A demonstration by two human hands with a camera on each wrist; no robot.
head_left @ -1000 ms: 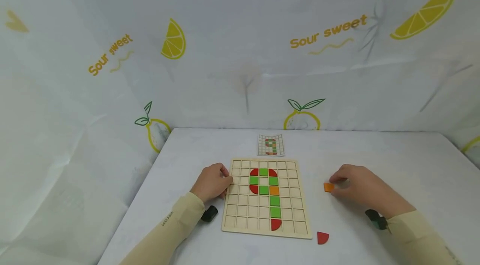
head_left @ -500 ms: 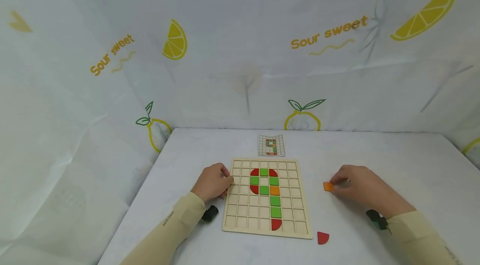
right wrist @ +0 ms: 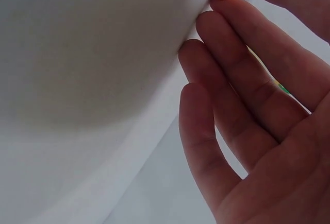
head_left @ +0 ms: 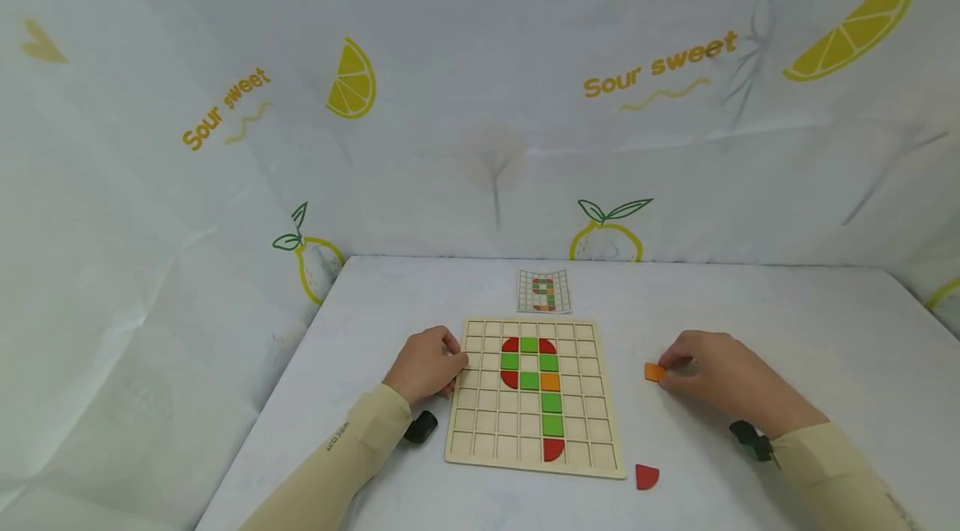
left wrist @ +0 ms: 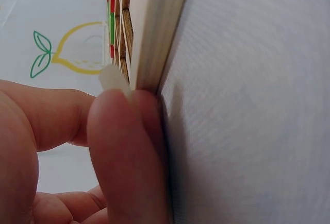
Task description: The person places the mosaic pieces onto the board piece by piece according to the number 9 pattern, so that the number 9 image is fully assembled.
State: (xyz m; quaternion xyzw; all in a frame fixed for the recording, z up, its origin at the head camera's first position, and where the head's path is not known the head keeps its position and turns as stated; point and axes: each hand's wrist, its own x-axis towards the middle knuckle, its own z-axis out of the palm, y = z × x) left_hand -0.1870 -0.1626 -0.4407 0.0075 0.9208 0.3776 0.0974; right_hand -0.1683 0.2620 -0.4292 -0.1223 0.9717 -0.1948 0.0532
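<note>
My left hand [head_left: 427,364] is at the left edge of the wooden grid board [head_left: 474,423], its thumb and a finger pinching that edge in the left wrist view. Green squares, red quarter-round tiles and one orange square [head_left: 550,382] sit in the board's cells, forming a 9-like figure. Right of the board, my right hand [head_left: 712,368] pinches an orange square tile [head_left: 654,372] between thumb and index finger, at the table surface. Only a corner of that orange tile shows in the right wrist view; the other fingers are loosely bent beside it.
A loose red quarter-round tile [head_left: 647,477] lies off the board's lower right corner. Behind the board is a small printed pattern card [head_left: 543,292] with a similar coloured figure. A lemon-printed cloth [head_left: 465,97] hangs at the back of the white table.
My right hand has shifted very slightly left with the orange tile. The left hand and the board stay in place.
</note>
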